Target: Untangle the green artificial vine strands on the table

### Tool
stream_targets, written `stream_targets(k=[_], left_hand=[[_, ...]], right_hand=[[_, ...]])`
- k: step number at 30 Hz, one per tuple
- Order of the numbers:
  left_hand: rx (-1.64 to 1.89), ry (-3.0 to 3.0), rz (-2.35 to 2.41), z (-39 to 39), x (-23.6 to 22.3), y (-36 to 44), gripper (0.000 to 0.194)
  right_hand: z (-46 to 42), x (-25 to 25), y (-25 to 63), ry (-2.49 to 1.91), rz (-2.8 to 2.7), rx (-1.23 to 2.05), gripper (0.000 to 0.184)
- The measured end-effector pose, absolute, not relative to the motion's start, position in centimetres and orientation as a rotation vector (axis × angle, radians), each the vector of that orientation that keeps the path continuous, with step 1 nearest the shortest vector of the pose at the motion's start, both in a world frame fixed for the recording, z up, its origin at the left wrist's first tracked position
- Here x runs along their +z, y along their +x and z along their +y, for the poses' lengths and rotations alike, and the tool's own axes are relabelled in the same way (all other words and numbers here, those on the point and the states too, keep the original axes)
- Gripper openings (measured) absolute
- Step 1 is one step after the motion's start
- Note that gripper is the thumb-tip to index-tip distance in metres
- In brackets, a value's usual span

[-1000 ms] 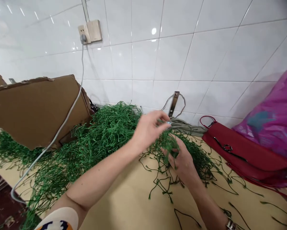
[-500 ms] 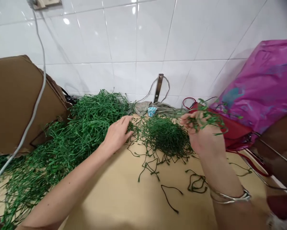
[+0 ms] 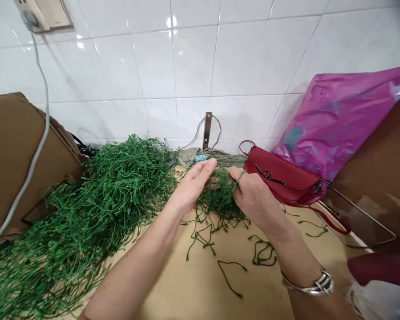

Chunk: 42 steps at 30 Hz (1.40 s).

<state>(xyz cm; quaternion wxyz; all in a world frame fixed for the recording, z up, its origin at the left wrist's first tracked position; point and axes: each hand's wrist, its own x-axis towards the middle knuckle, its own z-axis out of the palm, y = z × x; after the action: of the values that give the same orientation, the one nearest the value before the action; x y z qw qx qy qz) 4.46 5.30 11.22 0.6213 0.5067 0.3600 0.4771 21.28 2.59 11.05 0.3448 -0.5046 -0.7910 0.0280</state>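
A small heap of short green knotted cords (image 3: 221, 202) lies on the tan tabletop (image 3: 186, 284), partly hidden by my hands. My left hand (image 3: 196, 180) is open and cupped against the heap's left side, thumb and fingers apart. On the right, my right hand (image 3: 253, 193), with a silver bracelet at the wrist, has its fingers closed on a few green cords over the heap. A much larger pile of green cords (image 3: 119, 186) spreads along the left side. Loose cords (image 3: 231, 275) lie in front of the heap.
At the left stands a cardboard box (image 3: 16, 151), with a grey cable (image 3: 41, 146) hanging before it. A red handbag (image 3: 280, 171) and a pink plastic bag (image 3: 346, 120) are at the right. White tiles (image 3: 193, 62) rise behind, with a grey cloth (image 3: 223, 159) at the wall's foot.
My right hand has swung left and down to the small heap, bringing the green cords it held. My left hand has moved right, to the heap's side. The view has shifted slightly right.
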Motion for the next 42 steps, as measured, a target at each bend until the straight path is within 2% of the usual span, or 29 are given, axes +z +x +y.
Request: stream_targets(k=[3,6,13,17,19,22,24,28,31,36,42], left_hand=[[1.218,1.147,0.793,6.2,10.6,5.2,0.043],[1.234,1.249,0.758,6.4,10.6,4.3,0.037],[1.175,1.448,0.623,6.1,11.6,2.0,0.028],[1.178,1.306,0.558,5.8,12.2,1.5,0.021],[1.179,1.253,0.555,5.5,12.7,1.4,0.019],[1.165,1.214,0.526,5.2,13.2,1.5,0.014],[1.153,1.216,0.52,5.1,13.2,1.7,0.005],[1.156,1.354,0.657,5.5,12.6,1.6,0.025],[1.12,1.6,0.864,5.9,12.2,1.2,0.032],[1.149,1.745,0.856,6.3,12.2,0.6,0.022],[1.239,1.747,0.927,6.5,13.2,-0.9,0.025]], right_hand=[[1.5,12.0,21.9,-1.214,-2.239,0.099,0.038],[0.8,12.9,23.6,-1.166,-2.253,0.18,0.045],[0.0,14.2,25.7,-1.326,-1.994,0.066,0.028],[0.3,14.0,24.3,-1.274,-1.853,0.038,0.03],[0.6,13.6,23.3,-1.258,-1.8,0.17,0.035],[1.1,12.7,21.7,-1.169,-1.753,0.575,0.043],[1.4,12.1,20.7,-1.068,-1.715,0.827,0.043],[1.8,11.3,19.8,-1.014,-1.652,0.922,0.025],[2.0,11.2,20.0,-1.052,-1.63,0.867,0.023],[2.1,11.6,21.1,-1.12,-1.614,0.797,0.022],[1.8,12.5,22.6,-1.186,-1.846,0.844,0.029]])
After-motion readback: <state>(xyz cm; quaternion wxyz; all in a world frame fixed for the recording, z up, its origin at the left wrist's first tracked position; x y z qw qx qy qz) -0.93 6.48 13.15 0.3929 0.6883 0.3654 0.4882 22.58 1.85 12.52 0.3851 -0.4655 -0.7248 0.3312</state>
